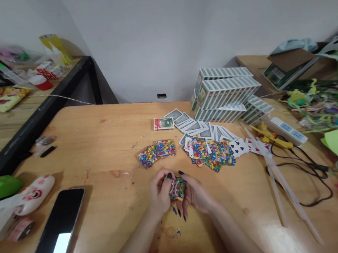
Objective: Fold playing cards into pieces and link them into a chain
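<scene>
Between my two hands, near the front middle of the table, is a small colourful printed packet (178, 188). My left hand (161, 189) grips its left side, thumb on top. My right hand (195, 193) holds the right side, with some fingers underneath. Just beyond lie two similar colourful packets (156, 152), partly overlapping. To the right a heap of the same colourful pieces (212, 152) spreads over some playing cards. Face-down grey-backed cards (197, 126) fan out behind the heap, and a few face-up cards (239, 147) lie at its right end.
A red and green card box (163, 124) lies behind the packets. Striped boxes (228, 92) are stacked at the back right. On the right are glue sticks (279, 179), a yellow glue gun (268, 135) and a power strip (287, 131). A phone (57, 230) lies at left.
</scene>
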### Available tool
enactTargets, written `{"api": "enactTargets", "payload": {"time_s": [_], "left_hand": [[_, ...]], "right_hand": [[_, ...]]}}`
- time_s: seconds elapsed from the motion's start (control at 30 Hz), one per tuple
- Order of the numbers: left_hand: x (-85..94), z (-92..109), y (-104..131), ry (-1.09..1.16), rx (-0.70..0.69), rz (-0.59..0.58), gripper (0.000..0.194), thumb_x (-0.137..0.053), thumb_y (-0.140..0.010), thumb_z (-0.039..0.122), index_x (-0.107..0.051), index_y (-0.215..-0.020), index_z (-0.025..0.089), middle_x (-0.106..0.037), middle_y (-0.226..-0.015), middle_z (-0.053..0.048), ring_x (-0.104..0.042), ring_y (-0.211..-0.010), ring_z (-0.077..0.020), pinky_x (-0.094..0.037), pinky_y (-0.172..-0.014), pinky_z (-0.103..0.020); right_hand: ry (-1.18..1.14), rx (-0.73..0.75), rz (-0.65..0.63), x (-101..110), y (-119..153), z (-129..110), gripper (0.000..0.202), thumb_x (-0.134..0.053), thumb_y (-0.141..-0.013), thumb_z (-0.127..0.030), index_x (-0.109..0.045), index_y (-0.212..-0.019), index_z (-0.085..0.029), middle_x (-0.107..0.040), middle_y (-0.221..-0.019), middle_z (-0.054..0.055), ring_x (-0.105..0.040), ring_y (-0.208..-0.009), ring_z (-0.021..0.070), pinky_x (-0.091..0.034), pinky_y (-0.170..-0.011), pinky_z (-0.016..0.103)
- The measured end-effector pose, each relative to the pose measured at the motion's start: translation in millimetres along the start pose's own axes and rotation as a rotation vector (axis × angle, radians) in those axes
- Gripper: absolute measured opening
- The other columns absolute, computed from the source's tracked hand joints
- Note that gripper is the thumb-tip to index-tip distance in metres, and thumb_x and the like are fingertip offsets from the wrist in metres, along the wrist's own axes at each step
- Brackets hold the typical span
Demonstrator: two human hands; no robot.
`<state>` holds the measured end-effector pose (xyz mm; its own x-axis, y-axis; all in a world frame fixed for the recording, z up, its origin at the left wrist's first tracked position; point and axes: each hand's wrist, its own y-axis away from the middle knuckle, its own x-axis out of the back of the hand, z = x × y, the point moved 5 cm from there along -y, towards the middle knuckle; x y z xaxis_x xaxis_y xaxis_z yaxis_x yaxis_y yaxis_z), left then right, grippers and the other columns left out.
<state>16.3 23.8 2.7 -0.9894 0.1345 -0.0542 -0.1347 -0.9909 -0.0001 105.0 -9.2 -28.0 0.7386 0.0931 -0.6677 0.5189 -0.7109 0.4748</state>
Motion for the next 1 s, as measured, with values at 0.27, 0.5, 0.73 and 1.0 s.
{"api": "enactTargets", "payload": {"time_s": [0.27, 0.5, 0.73, 1.0], "left_hand": [[1.0, -5.9, -4.2, -0.018, 0.057, 0.098, 0.018, -0.046, -0.079, 0.026, -0.045, -0.064, 0.017, -0.041, -0.058, 0.004, -0.040, -0.054, -0.0092, -0.034, -0.051, -0.019], [1.9, -7.6, -9.6, -0.020, 0.127, 0.114, 0.024, -0.046, -0.080, 0.034, -0.058, -0.080, 0.015, -0.060, -0.076, -0.003, -0.055, -0.069, -0.0137, -0.044, -0.063, -0.023], [-12.4, -11.9, -3.5, -0.025, 0.183, -0.087, 0.024, -0.051, -0.080, 0.036, -0.060, -0.090, 0.016, -0.063, -0.078, -0.002, -0.058, -0.068, -0.0133, -0.047, -0.063, -0.023], [-14.8, -11.4, -3.4, 0.081, 0.209, -0.065, 0.031, -0.044, -0.083, 0.040, -0.061, -0.090, 0.015, -0.067, -0.091, -0.007, -0.063, -0.075, -0.0165, -0.050, -0.064, -0.026]], "right_hand": [[0.276, 0.221, 0.140, 0.9, 5.7, -8.6, 0.040, -0.041, -0.081, -0.056, -0.048, -0.074, -0.017, -0.048, -0.036, -0.006, -0.041, -0.025, 0.0071, -0.026, -0.024, 0.015], [0.386, 0.360, 0.239, 1.6, 6.7, -13.0, 0.038, -0.035, -0.084, -0.054, -0.045, -0.080, -0.017, -0.047, -0.038, -0.007, -0.042, -0.026, 0.0080, -0.031, -0.026, 0.017], [0.416, 0.399, 0.251, 2.8, 10.3, -18.9, 0.039, -0.036, -0.085, -0.049, -0.046, -0.104, -0.015, -0.053, -0.049, -0.005, -0.049, -0.030, 0.0105, -0.040, -0.029, 0.020], [0.653, 0.474, 0.325, 5.9, 13.2, -20.4, 0.037, -0.029, -0.089, -0.044, -0.051, -0.100, -0.017, -0.051, -0.049, -0.003, -0.052, -0.032, 0.0121, -0.044, -0.032, 0.022]]}}
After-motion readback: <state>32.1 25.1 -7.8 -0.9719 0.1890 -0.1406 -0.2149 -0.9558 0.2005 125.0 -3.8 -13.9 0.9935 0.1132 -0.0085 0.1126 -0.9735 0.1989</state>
